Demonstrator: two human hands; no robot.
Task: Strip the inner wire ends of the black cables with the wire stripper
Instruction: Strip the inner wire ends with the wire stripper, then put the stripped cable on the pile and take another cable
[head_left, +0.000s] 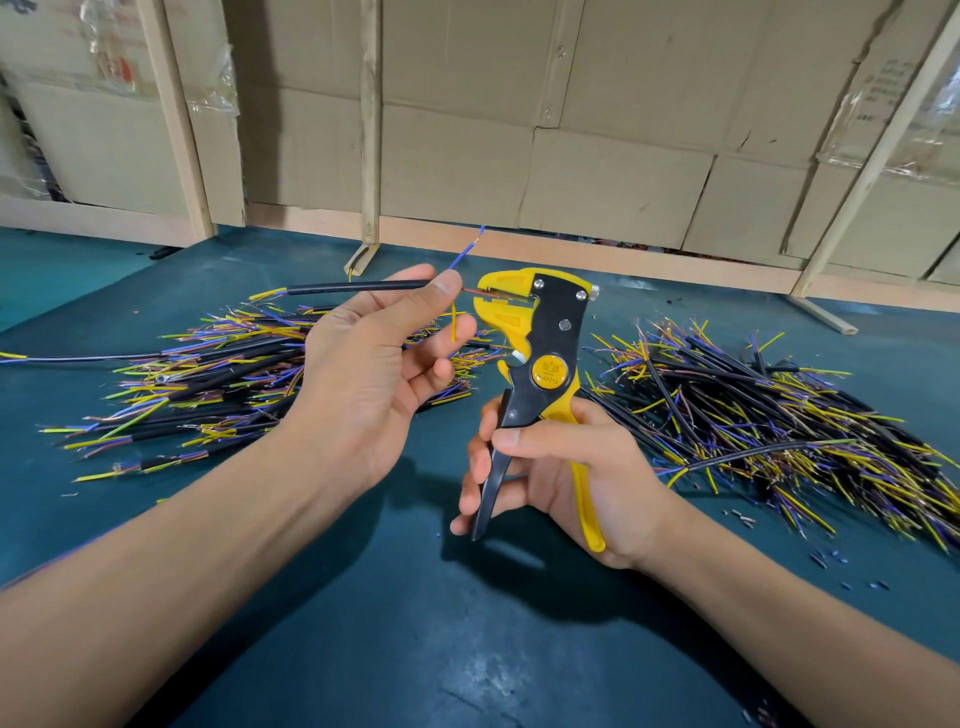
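My left hand (379, 353) pinches a short black cable (358, 286) between thumb and fingers, held level above the table. Its brown inner wire (475, 292) reaches into the jaws of the yellow and black wire stripper (540, 338). The blue inner wire (466, 249) sticks up and away, and the yellow one (453, 322) hangs down by my fingers. My right hand (561, 473) grips the stripper's two handles, holding the tool upright with the jaws at the top.
A pile of black cables (218, 384) with coloured wire ends lies at the left on the teal table (415, 623), and a larger pile (779, 410) at the right. Small insulation scraps (826, 558) dot the right side. Cardboard and wooden slats (370, 130) stand behind.
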